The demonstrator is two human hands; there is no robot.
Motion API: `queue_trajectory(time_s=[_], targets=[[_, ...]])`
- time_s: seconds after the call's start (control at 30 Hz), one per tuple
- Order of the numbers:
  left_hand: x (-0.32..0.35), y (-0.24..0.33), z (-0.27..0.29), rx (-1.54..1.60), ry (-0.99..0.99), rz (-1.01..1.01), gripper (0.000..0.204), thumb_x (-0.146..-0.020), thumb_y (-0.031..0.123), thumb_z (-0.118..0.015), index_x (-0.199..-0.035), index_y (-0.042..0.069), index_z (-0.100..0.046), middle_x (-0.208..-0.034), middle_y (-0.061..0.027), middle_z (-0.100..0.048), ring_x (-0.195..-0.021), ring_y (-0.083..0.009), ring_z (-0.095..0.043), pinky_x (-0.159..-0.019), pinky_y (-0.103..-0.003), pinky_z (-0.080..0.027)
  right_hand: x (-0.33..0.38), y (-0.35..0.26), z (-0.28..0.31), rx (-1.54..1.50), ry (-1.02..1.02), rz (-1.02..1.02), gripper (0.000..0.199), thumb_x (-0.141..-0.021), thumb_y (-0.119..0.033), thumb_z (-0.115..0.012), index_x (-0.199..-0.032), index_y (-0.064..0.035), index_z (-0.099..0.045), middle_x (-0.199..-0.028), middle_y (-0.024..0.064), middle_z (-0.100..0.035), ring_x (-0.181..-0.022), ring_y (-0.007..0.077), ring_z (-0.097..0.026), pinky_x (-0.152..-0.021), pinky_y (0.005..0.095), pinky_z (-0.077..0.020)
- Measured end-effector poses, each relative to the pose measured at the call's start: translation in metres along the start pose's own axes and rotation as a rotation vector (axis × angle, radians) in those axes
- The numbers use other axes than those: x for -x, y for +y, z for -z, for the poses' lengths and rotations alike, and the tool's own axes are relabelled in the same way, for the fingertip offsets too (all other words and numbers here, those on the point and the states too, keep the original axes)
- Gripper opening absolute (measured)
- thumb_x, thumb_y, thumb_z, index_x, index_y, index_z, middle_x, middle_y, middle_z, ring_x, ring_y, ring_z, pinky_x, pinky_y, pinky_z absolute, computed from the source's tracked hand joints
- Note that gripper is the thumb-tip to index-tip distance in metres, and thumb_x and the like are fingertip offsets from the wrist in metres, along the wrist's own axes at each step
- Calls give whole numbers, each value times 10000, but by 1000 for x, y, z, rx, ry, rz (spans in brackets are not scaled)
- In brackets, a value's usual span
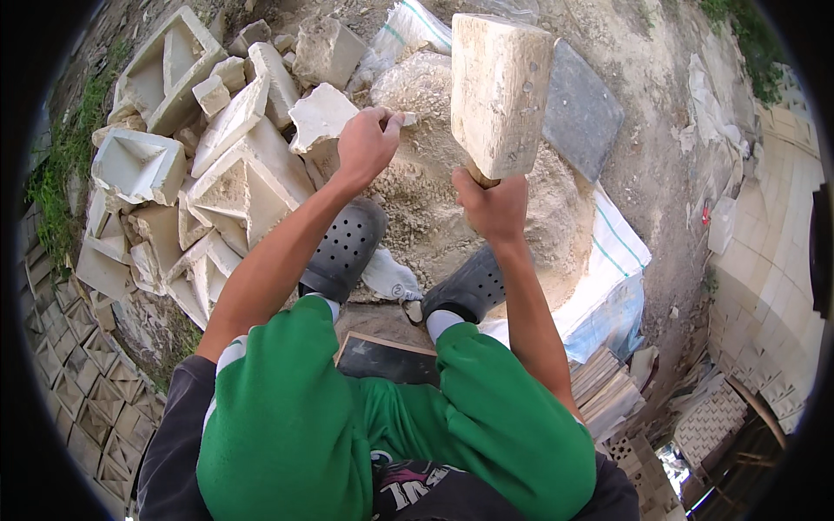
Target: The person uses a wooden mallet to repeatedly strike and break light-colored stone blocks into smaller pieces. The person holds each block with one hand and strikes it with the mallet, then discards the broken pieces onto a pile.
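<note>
My right hand [493, 207] is wrapped round the short handle of a big wooden mallet [497, 95]. Its block-shaped head stands upright above my fist, coated in pale dust. To the left, my left hand [369, 148] is closed with fingers and thumb together, and a small pale fragment [409, 119] pokes out of them. Beneath both hands lies a mound of crushed pale rubble [426, 195]. Close to the left hand's knuckles is a jagged white broken slab [320, 115].
A heap of broken moulded blocks [252, 187] rises at left. A grey flat slab [584, 108] lies right of the mallet. My dark clogs [346, 247] flank the mound's near edge. A white woven sack [612, 252] spreads under the rubble; stacked tiles [604, 391] stand nearer, at right.
</note>
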State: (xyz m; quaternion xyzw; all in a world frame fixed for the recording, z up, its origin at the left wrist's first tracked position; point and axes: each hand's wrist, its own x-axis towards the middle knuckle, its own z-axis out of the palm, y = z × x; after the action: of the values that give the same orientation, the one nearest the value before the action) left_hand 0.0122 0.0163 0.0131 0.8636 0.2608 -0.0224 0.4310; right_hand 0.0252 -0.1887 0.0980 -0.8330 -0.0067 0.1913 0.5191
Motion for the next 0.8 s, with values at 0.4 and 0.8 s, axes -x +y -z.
queue_trajectory(time_s=[0.4,0.8], targets=[[0,4,2,-26,-8,10,365,-945,363,-655,-935,12,-751,-777,-168,-720,-707,-313,-694,-672,-430,-517,6,-6,-3,293,-13,-56,372,-762,-268,-762,-1002,11,-708,-733,147,-715,-657,249,-709,-632,369,-543],[3,5,0,-14,-29,-5,369,-961,364,-639,-968,3,-718,-792,-167,-719,-718,-317,-691,-682,-426,-513,-1,19,-7,372,-114,-223,405,-739,-278,-747,-1059,-33,-719,-908,230,-736,-862,406,-719,-761,446,-568]])
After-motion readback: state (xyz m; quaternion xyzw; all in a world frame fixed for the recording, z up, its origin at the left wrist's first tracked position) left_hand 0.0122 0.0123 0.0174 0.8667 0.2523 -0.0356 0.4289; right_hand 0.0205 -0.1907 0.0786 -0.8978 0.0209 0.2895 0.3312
